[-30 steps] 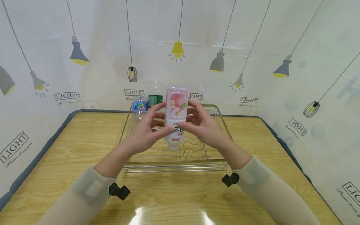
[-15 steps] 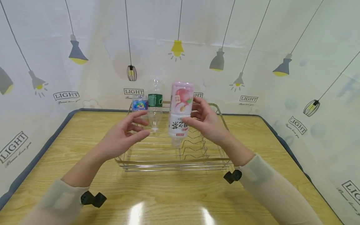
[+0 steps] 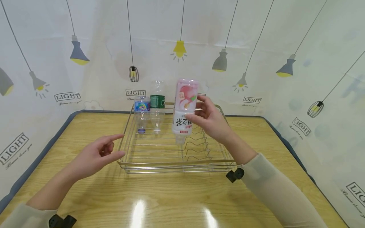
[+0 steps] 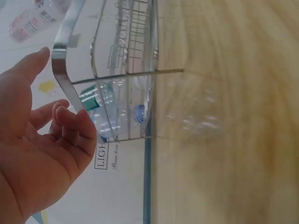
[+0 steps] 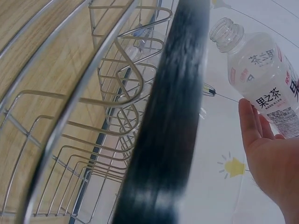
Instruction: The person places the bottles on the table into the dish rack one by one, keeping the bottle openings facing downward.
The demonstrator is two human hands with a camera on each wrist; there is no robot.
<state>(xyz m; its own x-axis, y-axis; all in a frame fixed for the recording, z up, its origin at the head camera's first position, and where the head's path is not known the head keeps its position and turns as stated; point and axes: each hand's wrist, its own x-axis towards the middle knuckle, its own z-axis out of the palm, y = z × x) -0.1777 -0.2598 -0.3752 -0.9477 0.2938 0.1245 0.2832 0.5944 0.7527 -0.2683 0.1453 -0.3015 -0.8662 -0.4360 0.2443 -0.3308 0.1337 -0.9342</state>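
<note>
My right hand [image 3: 214,125] grips a peach tea bottle [image 3: 185,104] with a pink-and-white label, held upside down over the wire dish rack [image 3: 176,164]. The bottle's bare threaded neck [image 5: 227,35] shows in the right wrist view. At the rack's left front corner my left hand [image 3: 94,155] holds nothing; its thumb and index finger reach forward, the other fingers loosely bent. Two clear plastic bottles stand inverted at the rack's back left: one with a blue label [image 3: 142,106] and a blue cap [image 4: 139,113], the other with a green label [image 3: 157,101].
Wavy wire dividers [image 3: 196,145] run along the rack's right half. The rack stands on a wood-grain table [image 3: 176,196]. A patterned cloth wall [image 3: 199,25] with printed lamps rises behind and at both sides.
My left hand has let go of the peach tea bottle and moved left and toward me. My right hand has kept its grip and shifted the bottle slightly right and up.
</note>
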